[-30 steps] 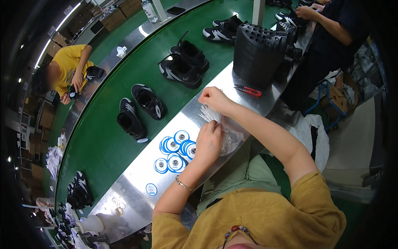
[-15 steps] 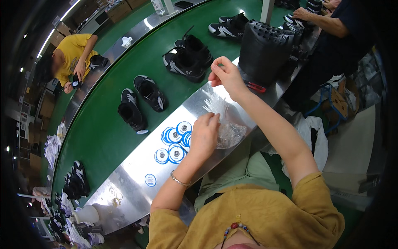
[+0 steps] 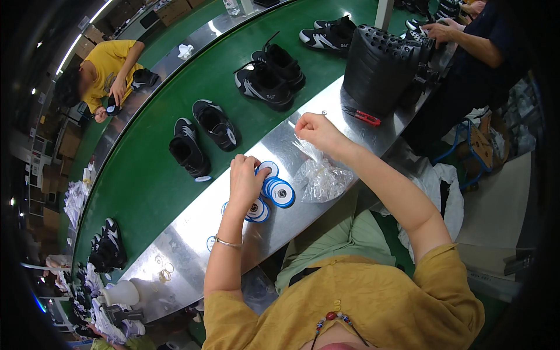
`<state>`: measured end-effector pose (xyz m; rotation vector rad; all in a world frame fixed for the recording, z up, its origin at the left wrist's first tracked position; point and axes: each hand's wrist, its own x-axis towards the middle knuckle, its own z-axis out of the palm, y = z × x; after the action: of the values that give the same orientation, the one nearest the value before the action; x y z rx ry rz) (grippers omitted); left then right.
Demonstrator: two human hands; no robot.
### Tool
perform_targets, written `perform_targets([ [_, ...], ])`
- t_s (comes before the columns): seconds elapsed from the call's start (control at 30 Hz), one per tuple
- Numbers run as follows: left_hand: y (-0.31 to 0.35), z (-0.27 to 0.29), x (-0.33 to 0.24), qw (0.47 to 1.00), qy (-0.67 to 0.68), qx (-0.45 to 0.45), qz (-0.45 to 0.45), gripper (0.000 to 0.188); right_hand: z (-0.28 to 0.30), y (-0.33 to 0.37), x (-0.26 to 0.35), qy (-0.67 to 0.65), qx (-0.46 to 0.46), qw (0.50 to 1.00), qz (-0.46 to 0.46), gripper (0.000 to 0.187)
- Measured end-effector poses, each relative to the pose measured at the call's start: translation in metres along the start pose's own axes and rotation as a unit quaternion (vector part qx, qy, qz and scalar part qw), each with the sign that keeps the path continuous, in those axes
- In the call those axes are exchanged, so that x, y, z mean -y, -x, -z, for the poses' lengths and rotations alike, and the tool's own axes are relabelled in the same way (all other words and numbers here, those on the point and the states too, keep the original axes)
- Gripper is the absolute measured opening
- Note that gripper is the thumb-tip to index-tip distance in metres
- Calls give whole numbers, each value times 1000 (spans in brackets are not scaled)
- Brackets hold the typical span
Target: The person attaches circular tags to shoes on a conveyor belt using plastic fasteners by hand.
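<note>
My left hand (image 3: 245, 179) is over a pile of round white paper tags with blue rims (image 3: 282, 194) on the metal bench. Its curled fingers and thumb close on a tag at the pile's far side; the fingertips are partly hidden. My right hand (image 3: 318, 133) is pinched at the top of a bundle of thin clear plastic strands (image 3: 312, 153), with a fine strand between the fingertips. Below it lies a crumpled clear plastic bag (image 3: 325, 182). A pair of black-and-grey sneakers (image 3: 215, 125) stands beyond my left hand, each with a round tag at its heel.
More black sneakers (image 3: 269, 79) stand on the green conveyor belt (image 3: 146, 192). A black perforated container (image 3: 379, 73) and a red-handled tool (image 3: 366, 118) are at the right. Rubber rings (image 3: 167, 272) and a white tub (image 3: 122, 293) lie left. Co-workers (image 3: 114, 67) work across and at right.
My left hand has moved left from the plastic strands onto the tag pile. My right hand has come down to the top of the strands.
</note>
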<state>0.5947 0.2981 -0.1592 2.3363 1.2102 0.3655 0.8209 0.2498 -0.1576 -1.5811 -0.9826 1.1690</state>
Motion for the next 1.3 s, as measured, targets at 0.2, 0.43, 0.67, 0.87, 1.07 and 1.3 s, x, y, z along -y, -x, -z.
perform_targets([
  [0.2,-10,7,-1,988,120,40,88,23,-7,9,5,0,64,998,18,8],
  [0.43,-9,3,11,995,90,-23,22,19,-34,14,4,105,37,993,43,11],
  [0.67,-10,7,1,969,214,6,124,18,-55,14,3,154,32,983,93,12],
  [0.87,-9,10,-12,941,323,-17,99,18,-58,6,1,158,-1,982,108,14],
  [1.07,-12,10,-19,916,391,3,88,18,-57,8,8,149,-25,983,100,13],
  [1.3,-21,6,-22,863,493,4,106,20,-48,12,13,83,-27,982,168,13],
])
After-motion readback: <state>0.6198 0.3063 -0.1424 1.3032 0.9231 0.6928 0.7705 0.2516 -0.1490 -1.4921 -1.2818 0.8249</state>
